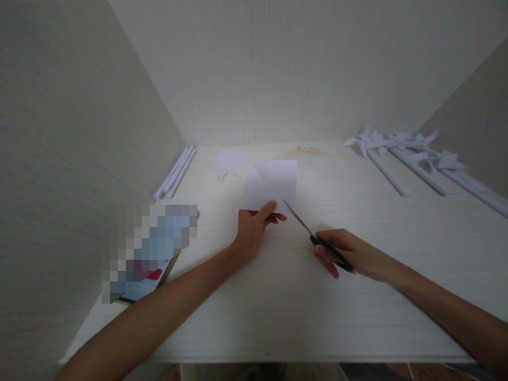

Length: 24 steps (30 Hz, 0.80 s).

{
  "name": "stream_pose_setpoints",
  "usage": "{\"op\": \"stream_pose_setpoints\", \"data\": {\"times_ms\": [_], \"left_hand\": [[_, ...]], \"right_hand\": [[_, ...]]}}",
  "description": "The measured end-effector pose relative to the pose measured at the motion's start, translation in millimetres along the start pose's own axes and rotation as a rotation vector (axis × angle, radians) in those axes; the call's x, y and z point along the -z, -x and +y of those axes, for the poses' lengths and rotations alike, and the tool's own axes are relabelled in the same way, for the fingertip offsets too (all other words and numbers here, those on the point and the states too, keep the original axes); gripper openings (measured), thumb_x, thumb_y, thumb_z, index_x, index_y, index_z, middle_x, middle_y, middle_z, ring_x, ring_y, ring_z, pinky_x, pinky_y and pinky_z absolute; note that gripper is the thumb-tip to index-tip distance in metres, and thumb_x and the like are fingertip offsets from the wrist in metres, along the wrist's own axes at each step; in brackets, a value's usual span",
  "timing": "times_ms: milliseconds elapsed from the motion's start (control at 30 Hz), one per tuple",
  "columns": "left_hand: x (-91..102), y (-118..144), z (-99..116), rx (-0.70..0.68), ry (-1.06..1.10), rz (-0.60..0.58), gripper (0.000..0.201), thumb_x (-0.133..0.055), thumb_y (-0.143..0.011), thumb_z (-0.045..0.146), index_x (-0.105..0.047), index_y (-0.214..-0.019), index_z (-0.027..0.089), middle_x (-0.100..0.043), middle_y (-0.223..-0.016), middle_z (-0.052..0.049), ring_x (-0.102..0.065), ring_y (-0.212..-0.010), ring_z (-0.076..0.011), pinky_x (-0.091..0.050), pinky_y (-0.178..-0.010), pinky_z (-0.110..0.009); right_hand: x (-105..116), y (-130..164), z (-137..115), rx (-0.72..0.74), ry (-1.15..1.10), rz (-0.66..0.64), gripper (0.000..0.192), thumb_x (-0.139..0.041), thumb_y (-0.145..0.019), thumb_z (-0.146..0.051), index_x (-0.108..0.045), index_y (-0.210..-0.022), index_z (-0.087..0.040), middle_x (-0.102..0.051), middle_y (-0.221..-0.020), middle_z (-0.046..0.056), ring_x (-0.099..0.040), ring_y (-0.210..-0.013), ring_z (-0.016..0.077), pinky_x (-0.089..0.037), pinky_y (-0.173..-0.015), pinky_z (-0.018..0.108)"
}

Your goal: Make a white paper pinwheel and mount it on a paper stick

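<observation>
A square of white paper (273,182) is pinched by its near edge in my left hand (256,225), thumb on top and fingers underneath. What looks like a slit or crease runs in from its upper left corner. In my right hand (337,251) is a pair of scissors (304,225) with black handles, fingers wrapped around them. The blades look closed or nearly so, and their tip lies over the lower right part of the paper. Whether the tip touches the sheet I cannot tell.
Another white paper square (233,159) lies behind. Rolled paper sticks (177,172) rest by the left wall. Several paper pinwheels on sticks (413,153) lie at the back right. A partly blurred phone-like object (153,275) is beside my left forearm. Walls enclose the white table (278,317).
</observation>
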<state>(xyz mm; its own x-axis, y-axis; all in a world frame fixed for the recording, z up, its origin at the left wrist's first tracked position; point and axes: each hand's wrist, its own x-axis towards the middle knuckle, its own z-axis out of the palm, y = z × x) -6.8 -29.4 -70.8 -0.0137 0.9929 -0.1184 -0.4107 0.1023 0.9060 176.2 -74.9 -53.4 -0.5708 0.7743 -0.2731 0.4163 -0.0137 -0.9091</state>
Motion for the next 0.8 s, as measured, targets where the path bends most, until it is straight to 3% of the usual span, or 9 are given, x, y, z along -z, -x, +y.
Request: {"op": "stream_pose_setpoints", "data": {"times_ms": [800], "left_hand": [[-0.5, -0.3, 0.0, 0.014, -0.002, 0.012, 0.018, -0.069, -0.056, 0.025, -0.058, -0.059, 0.011, -0.057, -0.049, 0.002, -0.056, -0.043, -0.0089, -0.042, -0.044, -0.019]], "right_hand": [[0.9, -0.1, 1.9, -0.032, 0.032, 0.007, 0.041, -0.042, -0.080, -0.052, -0.042, -0.057, -0.017, -0.048, -0.045, -0.002, -0.038, -0.041, 0.0068, -0.027, -0.040, 0.020]]}}
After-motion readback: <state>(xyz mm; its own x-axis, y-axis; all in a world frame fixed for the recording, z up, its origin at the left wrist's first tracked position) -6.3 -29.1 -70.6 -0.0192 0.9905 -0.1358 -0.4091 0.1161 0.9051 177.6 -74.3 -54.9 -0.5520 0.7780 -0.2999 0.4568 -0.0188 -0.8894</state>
